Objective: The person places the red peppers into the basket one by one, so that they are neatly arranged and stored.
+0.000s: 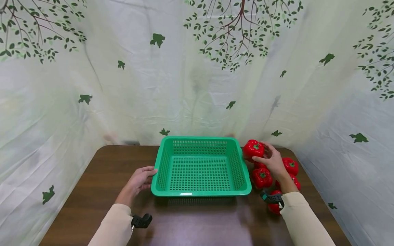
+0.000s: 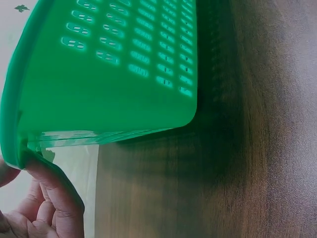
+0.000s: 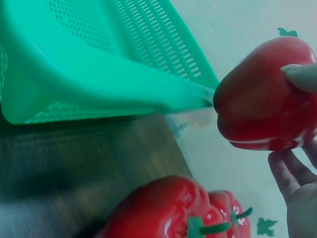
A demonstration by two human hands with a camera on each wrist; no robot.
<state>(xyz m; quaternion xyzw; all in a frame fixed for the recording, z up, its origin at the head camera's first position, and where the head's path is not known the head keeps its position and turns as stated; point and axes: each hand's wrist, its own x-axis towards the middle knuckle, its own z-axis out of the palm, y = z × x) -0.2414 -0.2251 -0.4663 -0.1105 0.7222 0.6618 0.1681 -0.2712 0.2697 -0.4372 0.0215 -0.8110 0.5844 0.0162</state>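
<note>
A green plastic basket (image 1: 200,195) with slotted sides stands on the table, nothing inside it. My left hand (image 1: 143,179) pinches the basket's left rim, thumb on top and fingers curled beneath, as the left wrist view shows. In my right hand (image 1: 272,160) is a red bell pepper (image 1: 253,150), gripped between thumb and fingers beside the basket's right rim. The right wrist view shows this pepper (image 3: 265,94) raised above others, its bottom end facing the rim. Several more red bell peppers (image 1: 262,178) lie under and around my right wrist, some partly hidden by it.
The brown wooden table (image 1: 197,222) ends close behind the basket. Past it hangs a pale curtain (image 1: 197,85) printed with leaves and branches, also along both sides. Another pepper (image 1: 290,166) lies near the table's right edge. A black strap sits on each wrist.
</note>
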